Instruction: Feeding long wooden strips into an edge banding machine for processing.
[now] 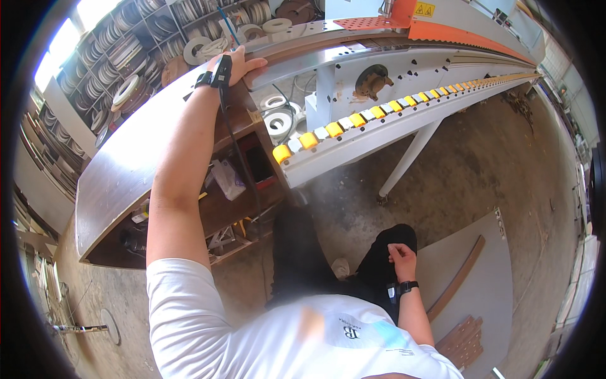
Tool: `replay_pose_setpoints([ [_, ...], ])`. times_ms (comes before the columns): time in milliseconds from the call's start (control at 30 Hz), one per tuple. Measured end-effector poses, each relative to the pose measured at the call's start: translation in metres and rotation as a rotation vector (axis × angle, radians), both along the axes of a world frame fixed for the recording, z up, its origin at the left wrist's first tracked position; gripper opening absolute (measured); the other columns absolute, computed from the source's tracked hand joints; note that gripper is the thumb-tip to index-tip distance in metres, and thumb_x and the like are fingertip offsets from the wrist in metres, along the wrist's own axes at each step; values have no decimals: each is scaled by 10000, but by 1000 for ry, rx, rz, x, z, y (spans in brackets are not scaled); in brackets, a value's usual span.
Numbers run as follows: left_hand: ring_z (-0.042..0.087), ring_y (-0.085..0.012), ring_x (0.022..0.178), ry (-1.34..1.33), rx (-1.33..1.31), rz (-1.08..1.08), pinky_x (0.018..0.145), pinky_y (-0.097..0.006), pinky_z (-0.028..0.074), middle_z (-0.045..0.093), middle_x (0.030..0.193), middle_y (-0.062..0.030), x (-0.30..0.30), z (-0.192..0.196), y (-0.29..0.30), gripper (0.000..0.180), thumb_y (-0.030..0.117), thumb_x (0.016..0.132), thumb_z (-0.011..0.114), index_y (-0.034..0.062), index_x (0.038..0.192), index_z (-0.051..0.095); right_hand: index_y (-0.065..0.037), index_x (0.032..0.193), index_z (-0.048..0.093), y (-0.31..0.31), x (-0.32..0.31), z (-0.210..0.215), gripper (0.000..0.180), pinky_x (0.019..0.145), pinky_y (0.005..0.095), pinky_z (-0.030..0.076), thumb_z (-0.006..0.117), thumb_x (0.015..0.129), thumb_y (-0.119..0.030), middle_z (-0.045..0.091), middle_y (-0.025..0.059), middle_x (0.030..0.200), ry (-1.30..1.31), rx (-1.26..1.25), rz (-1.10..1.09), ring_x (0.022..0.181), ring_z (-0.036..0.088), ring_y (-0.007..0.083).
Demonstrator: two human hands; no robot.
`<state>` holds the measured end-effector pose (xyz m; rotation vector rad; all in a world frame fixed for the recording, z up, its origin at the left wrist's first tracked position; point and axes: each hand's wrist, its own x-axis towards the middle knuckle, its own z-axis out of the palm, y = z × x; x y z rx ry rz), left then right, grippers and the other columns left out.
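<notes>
My left hand (240, 67) is stretched far forward, over the near end of a long edge-banding machine. Its thumb and forefinger are spread apart. The palm side rests by the end of a brown wooden strip (278, 54) lying along the machine bed; the hand hides part of the contact. My right hand (402, 258) hangs low beside my right thigh, its fingers curled in loosely, and no object shows in it. Beneath my left arm stands a dark wooden cabinet (120, 189) with open shelves holding small tools and a plastic bag.
A white rail with yellow rollers (334, 129) runs along the machine's near side, on a slanted leg (410, 158). An orange guard (454, 38) covers the far part. Racks of banding rolls (126, 50) fill the back left. A grey board (499, 271) with brown strips lies at right.
</notes>
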<state>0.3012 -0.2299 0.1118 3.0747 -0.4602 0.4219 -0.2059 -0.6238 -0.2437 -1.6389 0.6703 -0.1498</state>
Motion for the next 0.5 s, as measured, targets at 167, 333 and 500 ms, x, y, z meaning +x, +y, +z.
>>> replay_pose_setpoints([
  [167,694,-402,1234,-2,7,6,1055,-475,547,717,1288,-280,1,0,1,805,714,1019,513,6,1390,608,-27,1048,778,0,0,-1,195,683,237,525,776,995,-214,712,-12,821,-1,10,-3,714,641,70],
  [333,698,-392,1234,4,28,13,1056,-468,552,713,1307,-272,-5,3,-4,745,663,1047,505,14,1401,603,-36,1053,785,-1,0,0,192,683,253,537,787,990,-218,714,1,825,3,14,-10,717,645,87],
  [500,693,-394,1242,14,8,27,1059,-471,550,709,1312,-274,2,1,0,772,685,1031,514,17,1406,601,-32,1041,778,-1,1,-1,190,671,236,529,779,994,-216,710,-15,815,2,0,-9,704,643,68],
])
